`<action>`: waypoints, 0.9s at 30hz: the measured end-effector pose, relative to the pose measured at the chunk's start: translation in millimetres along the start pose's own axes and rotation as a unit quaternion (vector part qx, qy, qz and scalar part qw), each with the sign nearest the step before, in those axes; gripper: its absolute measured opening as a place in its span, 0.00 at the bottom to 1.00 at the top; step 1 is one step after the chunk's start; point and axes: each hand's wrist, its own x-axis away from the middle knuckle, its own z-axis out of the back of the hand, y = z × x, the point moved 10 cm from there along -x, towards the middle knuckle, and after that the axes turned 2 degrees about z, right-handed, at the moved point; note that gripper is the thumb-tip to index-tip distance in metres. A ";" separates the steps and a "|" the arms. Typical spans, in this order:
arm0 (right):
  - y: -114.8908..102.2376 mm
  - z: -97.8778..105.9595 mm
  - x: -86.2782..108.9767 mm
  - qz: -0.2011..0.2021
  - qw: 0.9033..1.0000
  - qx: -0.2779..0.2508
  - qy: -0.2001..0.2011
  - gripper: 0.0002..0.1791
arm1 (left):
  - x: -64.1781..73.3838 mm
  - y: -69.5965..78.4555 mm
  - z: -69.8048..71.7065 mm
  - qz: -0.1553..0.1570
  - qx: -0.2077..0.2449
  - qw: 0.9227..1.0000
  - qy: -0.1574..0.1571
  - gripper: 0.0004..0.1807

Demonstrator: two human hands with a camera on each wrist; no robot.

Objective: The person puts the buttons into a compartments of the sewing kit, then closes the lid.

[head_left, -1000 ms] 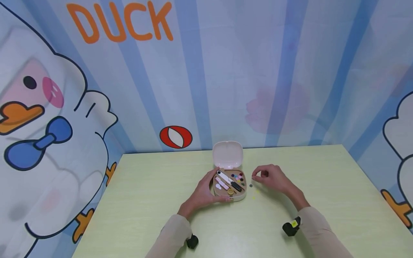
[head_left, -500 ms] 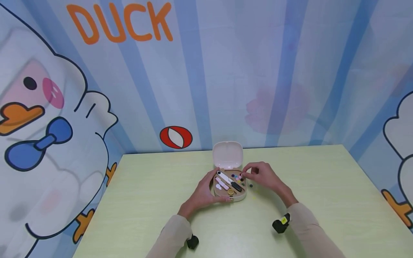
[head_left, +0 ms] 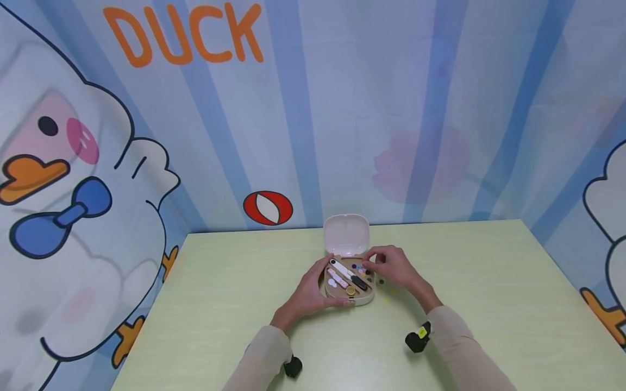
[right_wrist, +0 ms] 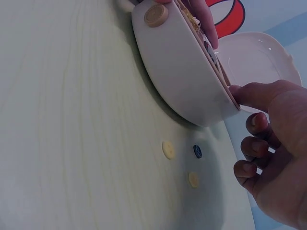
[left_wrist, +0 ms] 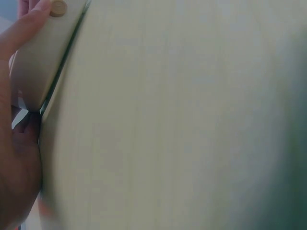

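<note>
A small sewing box (head_left: 364, 300) stands on the table with its pale lid (head_left: 346, 234) raised behind it. My left hand (head_left: 308, 290) grips the box by its left side, thumb along the front. My right hand (head_left: 396, 266) is over the box's right compartment, thumb and forefinger pinching a tiny button, mostly hidden by the fingertips. Several coloured buttons (head_left: 361, 270) lie there. Beside them sit a long white-and-black tool (head_left: 348, 273), a pink piece (head_left: 336, 278) and a round gold item (head_left: 350, 291). In the right wrist view, my right thumb (right_wrist: 254, 95) is at the rim.
On the table right of the box lie a dark button (right_wrist: 197, 151) and two yellowish ones, a nearer button (right_wrist: 168, 149) and another button (right_wrist: 193, 179). A round knob (right_wrist: 156, 15) juts from the box front. A printed curtain (head_left: 342, 108) hangs behind the table.
My right hand has moved left from the table beside the box to above its right compartment. The left hand keeps its grip on the box.
</note>
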 end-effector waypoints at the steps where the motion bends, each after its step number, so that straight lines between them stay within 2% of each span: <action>1: -0.4 -0.1 -0.2 0.001 1.000 0.001 0.001 0.03 | -0.1 0.2 -0.1 -0.001 0.002 1.000 0.000 0.65; 7: 0.0 -0.8 -1.8 0.003 1.000 0.003 0.004 0.05 | -1.0 -0.8 -0.8 -0.001 0.002 1.000 0.001 0.65; 17: 5.2 5.4 5.8 -0.017 1.000 -0.001 0.001 0.13 | -1.0 -1.3 -1.0 0.003 -0.003 1.000 0.000 0.65; 27: 12.6 17.8 20.7 0.028 1.000 -0.006 0.011 0.17 | -0.6 -2.7 -0.8 0.009 -0.011 1.000 -0.001 0.66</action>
